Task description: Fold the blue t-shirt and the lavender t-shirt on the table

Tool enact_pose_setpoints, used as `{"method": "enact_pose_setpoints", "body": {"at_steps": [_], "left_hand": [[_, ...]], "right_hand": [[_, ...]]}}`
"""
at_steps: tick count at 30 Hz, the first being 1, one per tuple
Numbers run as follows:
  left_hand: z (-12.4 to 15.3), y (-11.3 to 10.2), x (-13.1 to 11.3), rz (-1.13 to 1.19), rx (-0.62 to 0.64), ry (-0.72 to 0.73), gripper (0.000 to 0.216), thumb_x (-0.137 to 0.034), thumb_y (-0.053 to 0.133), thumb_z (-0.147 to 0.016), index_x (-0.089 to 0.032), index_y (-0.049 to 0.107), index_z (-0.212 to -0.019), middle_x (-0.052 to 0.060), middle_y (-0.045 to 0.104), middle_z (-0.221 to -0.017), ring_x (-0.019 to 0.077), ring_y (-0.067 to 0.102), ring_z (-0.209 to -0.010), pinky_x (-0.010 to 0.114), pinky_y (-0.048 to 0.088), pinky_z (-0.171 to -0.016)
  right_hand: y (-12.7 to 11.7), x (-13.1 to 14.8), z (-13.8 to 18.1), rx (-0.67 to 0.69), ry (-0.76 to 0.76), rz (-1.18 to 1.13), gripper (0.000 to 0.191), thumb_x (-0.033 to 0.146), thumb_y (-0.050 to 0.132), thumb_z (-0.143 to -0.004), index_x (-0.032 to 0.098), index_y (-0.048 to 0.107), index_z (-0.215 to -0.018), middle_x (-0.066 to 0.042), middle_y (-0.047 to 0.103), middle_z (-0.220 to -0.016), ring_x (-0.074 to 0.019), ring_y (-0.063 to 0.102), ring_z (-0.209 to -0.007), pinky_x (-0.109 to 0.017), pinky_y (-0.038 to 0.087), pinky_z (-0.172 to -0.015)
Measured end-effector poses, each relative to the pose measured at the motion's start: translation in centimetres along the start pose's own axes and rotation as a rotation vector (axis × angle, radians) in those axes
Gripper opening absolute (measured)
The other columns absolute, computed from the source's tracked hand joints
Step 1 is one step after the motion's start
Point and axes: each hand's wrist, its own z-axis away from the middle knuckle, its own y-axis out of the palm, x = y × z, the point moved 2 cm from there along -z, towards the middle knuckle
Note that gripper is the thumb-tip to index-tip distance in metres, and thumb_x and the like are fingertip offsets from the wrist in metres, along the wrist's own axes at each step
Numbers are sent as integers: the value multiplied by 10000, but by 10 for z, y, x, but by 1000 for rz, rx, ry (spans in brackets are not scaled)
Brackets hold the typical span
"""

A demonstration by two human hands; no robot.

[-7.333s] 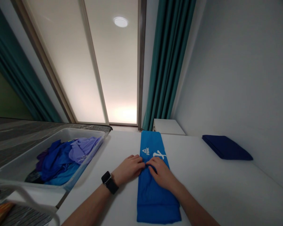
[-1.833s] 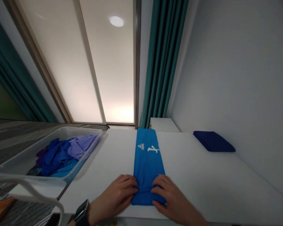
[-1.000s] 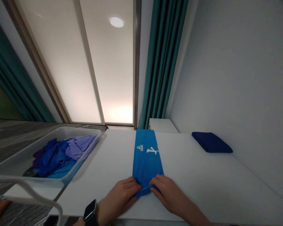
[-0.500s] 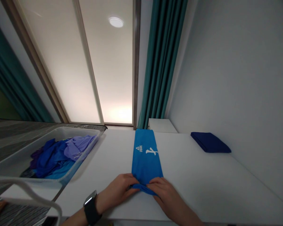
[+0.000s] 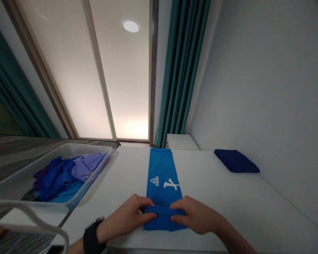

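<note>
A bright blue garment with a white logo lies as a long narrow strip on the white table. Its near end is folded over on itself. My left hand, with a dark watch on the wrist, pinches the left side of that fold. My right hand pinches the right side. Both hands are closed on the cloth near the table's front edge.
A clear plastic bin holding several blue and purple garments stands at the left. A folded dark blue cloth lies at the back right by the wall. A small white box sits behind the table near the teal curtain.
Both hands took hold of the garment's near end, lifted it and folded it forward over the strip. The garment has slid a little toward me.
</note>
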Motion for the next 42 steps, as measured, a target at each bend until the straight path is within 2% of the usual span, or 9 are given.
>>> {"method": "enact_pose_setpoints", "body": {"at_steps": [4,10,13,16,19,24,33,38,42], "left_hand": [[-19,-18,1,24,-75,-8,245,-385,624,-854,-161,720,-835,3,683,-773,138,562,-689,220,408,-630],[-68,-46,22,151,-182,-25,314,-447,628,-812,-138,678,-838,31,677,-759,166,593,-674,253,438,-605],[-95,-51,46,166,-242,-78,322,-449,651,-754,-132,652,-814,27,654,-692,172,592,-630,260,436,-573],[-117,-49,71,197,-272,-119,328,-430,648,-716,-130,644,-848,23,645,-676,176,588,-598,268,438,-556],[-128,-44,89,84,-330,-120,289,-399,635,-711,-137,664,-828,30,659,-692,184,592,-623,268,427,-570],[-128,-41,94,-109,-375,-83,235,-355,617,-749,-150,697,-832,43,684,-744,202,611,-691,274,409,-626],[-95,-20,74,-201,-285,-85,158,-291,604,-786,-163,684,-831,19,646,-704,179,576,-655,256,357,-606],[-80,-9,78,-39,-306,-85,179,-313,618,-781,-160,683,-846,21,650,-728,177,573,-669,262,382,-617],[-80,-10,87,108,-378,-72,295,-345,643,-763,-146,679,-978,38,672,-800,190,603,-721,278,435,-662]], "right_hand": [[-34,1,-22,84,43,-89,210,338,575,-884,177,636,-763,23,610,-743,-122,537,-669,-219,387,-613],[-68,-26,-71,-20,128,-168,241,400,605,-851,171,680,-851,-11,678,-829,-158,599,-719,-243,443,-623],[-71,-54,-96,-111,151,-110,225,364,598,-847,169,698,-897,-29,705,-877,-181,634,-764,-254,466,-639],[-66,-81,-114,-263,200,108,213,295,600,-845,196,707,-1001,-40,714,-1028,-198,651,-928,-267,479,-763],[-53,-98,-120,-359,276,228,213,263,585,-860,195,696,-1028,-68,706,-1070,-222,637,-1002,-303,455,-840],[-31,-101,-116,-421,318,327,191,255,524,-919,227,638,-1069,-59,676,-1136,-213,608,-1057,-309,404,-892],[-6,-91,-86,-378,216,369,130,226,508,-929,231,587,-1032,-36,672,-1043,-191,621,-968,-269,401,-822],[-1,-86,-75,-386,206,322,116,226,506,-930,233,595,-1003,-33,669,-1016,-193,622,-955,-275,408,-825],[-5,-83,-79,-418,149,291,129,211,498,-934,222,608,-1001,-37,661,-1030,-185,615,-981,-273,412,-863]]}}
